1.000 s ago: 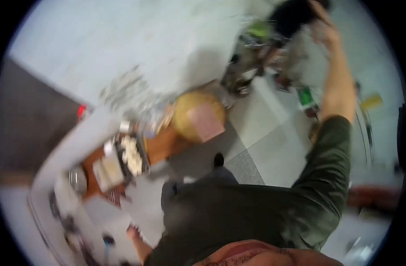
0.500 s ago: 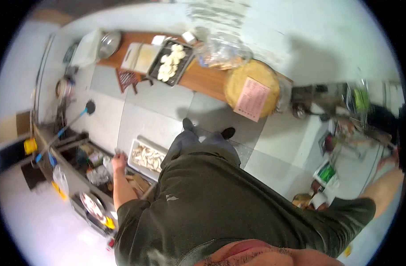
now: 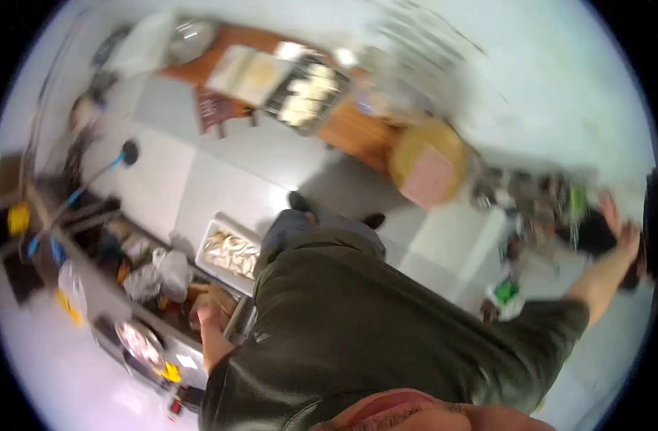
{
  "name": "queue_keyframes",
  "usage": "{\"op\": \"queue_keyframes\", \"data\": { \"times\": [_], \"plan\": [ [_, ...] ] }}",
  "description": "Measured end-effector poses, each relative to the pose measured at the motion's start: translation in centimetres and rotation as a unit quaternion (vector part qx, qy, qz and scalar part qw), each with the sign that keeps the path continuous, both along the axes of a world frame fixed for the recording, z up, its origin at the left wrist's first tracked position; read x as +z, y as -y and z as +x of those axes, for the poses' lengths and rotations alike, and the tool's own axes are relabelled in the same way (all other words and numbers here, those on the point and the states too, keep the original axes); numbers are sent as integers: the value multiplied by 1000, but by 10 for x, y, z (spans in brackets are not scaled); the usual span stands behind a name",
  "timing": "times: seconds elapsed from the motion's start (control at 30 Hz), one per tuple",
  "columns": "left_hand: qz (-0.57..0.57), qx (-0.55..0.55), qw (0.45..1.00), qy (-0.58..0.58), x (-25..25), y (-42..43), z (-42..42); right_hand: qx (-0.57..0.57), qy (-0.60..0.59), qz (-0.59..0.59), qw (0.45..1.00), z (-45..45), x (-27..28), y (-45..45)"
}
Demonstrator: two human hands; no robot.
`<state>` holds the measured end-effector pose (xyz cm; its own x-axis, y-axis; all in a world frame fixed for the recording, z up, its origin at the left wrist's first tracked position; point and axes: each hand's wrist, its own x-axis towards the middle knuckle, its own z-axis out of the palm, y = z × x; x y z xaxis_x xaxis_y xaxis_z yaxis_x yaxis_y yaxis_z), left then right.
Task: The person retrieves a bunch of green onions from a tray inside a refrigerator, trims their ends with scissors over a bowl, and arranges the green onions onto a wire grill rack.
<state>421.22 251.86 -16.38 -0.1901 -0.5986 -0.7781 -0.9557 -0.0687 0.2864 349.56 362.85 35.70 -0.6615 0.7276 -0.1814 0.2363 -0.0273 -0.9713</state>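
My right hand (image 3: 621, 228) is raised at the far right with its fingers apart, beside a black object (image 3: 596, 231) whose shape is blurred; I see nothing held in it. My left hand (image 3: 208, 312) hangs low at the left, over a cluttered shelf near brown pieces. Motion blur hides how its fingers are set. Beside it are clear plastic bags (image 3: 172, 273) and a white tub of small pale fish-like pieces (image 3: 232, 253).
A wooden bench (image 3: 358, 135) holds a black tray of white pieces (image 3: 309, 97), boards (image 3: 251, 75), a metal bowl (image 3: 191, 39) and a round yellow board (image 3: 455, 147) under a pink sheet (image 3: 429, 178). A blue-handled mop (image 3: 92, 183) leans left. A round pan (image 3: 139, 343) sits lower left.
The view has swung round and the bench now lies across the top. Since the last frame, my right hand has risen, its fingers showing more clearly, and my left hand has moved lower.
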Motion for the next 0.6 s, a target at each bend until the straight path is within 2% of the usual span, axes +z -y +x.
{"op": "queue_keyframes", "data": {
  "times": [0.03,0.1,0.2,0.23,0.3,0.33,0.37,0.4,0.43,0.47,0.5,0.53,0.6],
  "plan": [
    [-62,-56,996,-10,-8,27,11,16,-3,-4,1000,-28,-24,40],
    [-83,-46,994,50,32,47,0,19,2,1,1000,-37,-58,88],
    [-61,-91,993,-30,6,142,-155,-125,-67,79,987,108,-38,103],
    [-66,-110,990,-59,15,162,-194,-168,-82,93,978,132,-47,120],
    [25,-110,953,-280,80,170,-277,-235,-122,96,960,161,-75,159],
    [-20,-117,962,-246,76,192,-305,-276,-145,83,947,171,-90,177],
    [-59,-139,940,-305,84,209,-319,-309,-167,68,934,179,-111,197],
    [-81,-158,934,-310,103,227,-322,-370,-188,58,908,198,-145,220],
    [-107,-182,928,-308,118,243,-347,-316,-127,-1,940,180,-195,250],
    [-101,-135,935,-313,124,260,-335,-254,-76,-58,962,181,-223,277],
    [-122,-16,956,-266,137,256,-331,-281,5,-48,959,190,-262,312],
    [-123,-17,957,-262,100,294,-300,-303,84,-45,948,197,-298,354],
    [-111,-131,984,-56,39,335,-250,-158,169,16,973,212,-359,436]
  ]
}}
